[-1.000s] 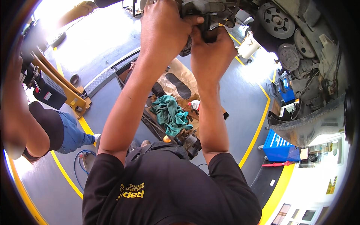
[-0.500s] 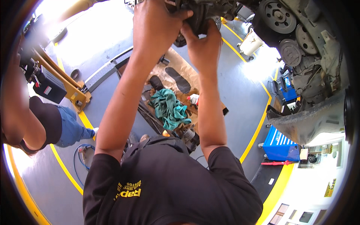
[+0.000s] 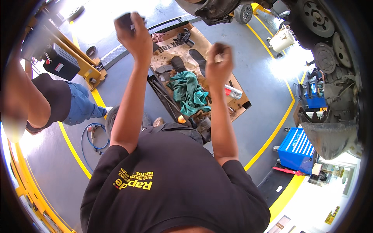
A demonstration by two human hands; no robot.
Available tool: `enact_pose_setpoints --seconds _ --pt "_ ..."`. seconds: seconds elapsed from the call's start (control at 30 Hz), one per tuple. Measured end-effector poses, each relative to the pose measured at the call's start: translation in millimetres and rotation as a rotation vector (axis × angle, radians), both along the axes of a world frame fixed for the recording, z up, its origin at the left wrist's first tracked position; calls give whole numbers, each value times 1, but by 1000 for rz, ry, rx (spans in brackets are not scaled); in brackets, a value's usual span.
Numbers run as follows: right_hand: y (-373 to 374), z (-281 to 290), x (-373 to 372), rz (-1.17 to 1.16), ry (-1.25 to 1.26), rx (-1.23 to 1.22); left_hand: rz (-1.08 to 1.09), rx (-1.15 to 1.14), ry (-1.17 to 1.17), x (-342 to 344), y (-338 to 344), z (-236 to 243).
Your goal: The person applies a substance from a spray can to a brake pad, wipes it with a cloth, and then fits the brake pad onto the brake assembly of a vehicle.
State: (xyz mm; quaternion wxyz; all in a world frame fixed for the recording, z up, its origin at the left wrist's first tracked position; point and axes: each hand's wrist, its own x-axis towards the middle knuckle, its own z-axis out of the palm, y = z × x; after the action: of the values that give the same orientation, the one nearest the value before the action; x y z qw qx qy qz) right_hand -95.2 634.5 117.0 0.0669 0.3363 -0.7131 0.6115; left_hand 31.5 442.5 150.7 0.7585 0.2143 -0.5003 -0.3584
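Note:
Both my hands are raised over a low cart topped with brown paper (image 3: 165, 51). My left hand (image 3: 134, 42) is closed on a dark flat part (image 3: 125, 22), held above the cart's far left edge. Over the right side of the cart, my right hand (image 3: 218, 72) has curled fingers and is blurred; a dark bit shows at its fingertips, too unclear to name. Between my forearms a crumpled teal cloth (image 3: 188, 93) lies on the cart. A white and red can (image 3: 233, 92) lies beside my right forearm. Dark metal fittings (image 3: 185, 37) rest at the cart's far end.
The raised car's dark underside parts (image 3: 213, 13) hang at the top, with pulleys (image 3: 325, 58) at right. A blue tool chest (image 3: 297, 149) stands right. Another person (image 3: 50, 97) is at left, near a yellow lift arm (image 3: 83, 70). An air tool with blue hose (image 3: 93, 128) lies on the floor.
Both hands have come away from the dark car part at the top and moved apart. My left hand now carries a dark flat part to the left; my right hand has dropped lower.

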Motion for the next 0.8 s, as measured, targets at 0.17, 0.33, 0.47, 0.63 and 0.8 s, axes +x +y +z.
enact_pose_setpoints --seconds 0.17,0.33,0.47,0.63,0.8 --pt "9 -162 18 -62 129 1242 -233 368 -1157 -10 -61 -215" --pt "53 -215 -4 -1 -35 1231 -472 311 -2009 -28 -30 -275" --pt "44 -138 7 190 -691 130 -320 170 -1918 -15 -34 -313" --pt "13 -131 -12 260 -369 -21 -292 271 -1543 -17 1 -271" --pt "-57 -151 18 134 64 367 -696 416 -995 -5 53 -203"
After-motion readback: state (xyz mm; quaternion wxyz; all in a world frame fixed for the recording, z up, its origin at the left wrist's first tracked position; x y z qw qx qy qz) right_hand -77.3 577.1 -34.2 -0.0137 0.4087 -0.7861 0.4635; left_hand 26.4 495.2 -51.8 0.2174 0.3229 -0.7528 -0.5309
